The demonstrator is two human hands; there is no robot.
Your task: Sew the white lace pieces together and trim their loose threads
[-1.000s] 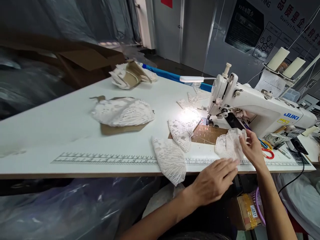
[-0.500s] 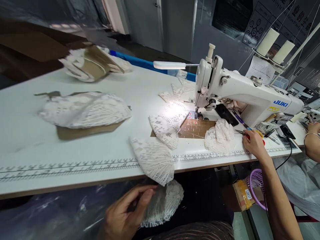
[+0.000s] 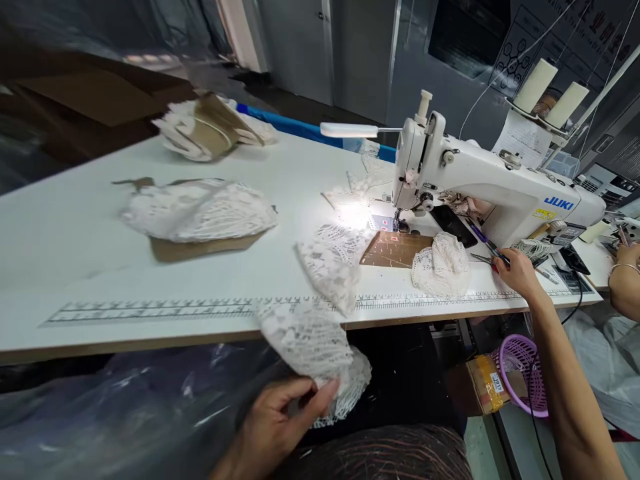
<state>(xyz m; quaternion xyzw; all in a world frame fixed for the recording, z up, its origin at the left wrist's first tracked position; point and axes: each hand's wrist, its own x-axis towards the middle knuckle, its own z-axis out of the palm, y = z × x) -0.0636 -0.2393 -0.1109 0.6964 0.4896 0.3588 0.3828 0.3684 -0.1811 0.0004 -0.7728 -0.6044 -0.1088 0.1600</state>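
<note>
My left hand [image 3: 290, 417] pinches the edge of a white lace piece [image 3: 310, 340], which hangs over the table's front edge with more lace below it. Up the table, this lace runs on to other lace [image 3: 330, 267] near the needle of the white sewing machine [image 3: 480, 170]. On the right, my right hand [image 3: 515, 270] has its fingers closed around small scissors [image 3: 484, 259] with red on the handle, lying beside a purple pen-like tool [image 3: 477, 232]. Left of that hand, a crumpled lace piece [image 3: 443, 267] lies by a brown card [image 3: 397, 250].
A lace stack [image 3: 205, 210] on brown card and a tied bundle [image 3: 210, 130] lie on the left of the table [image 3: 75, 267]. A dark phone [image 3: 453, 225] lies beside the machine. Below right are a purple basket [image 3: 523, 373] and a box. Another person's arm [image 3: 625, 273] shows far right.
My left hand has moved up and right and closed on the lace edge. My right hand has shifted slightly up, toward the purple tool. The view has shifted a little.
</note>
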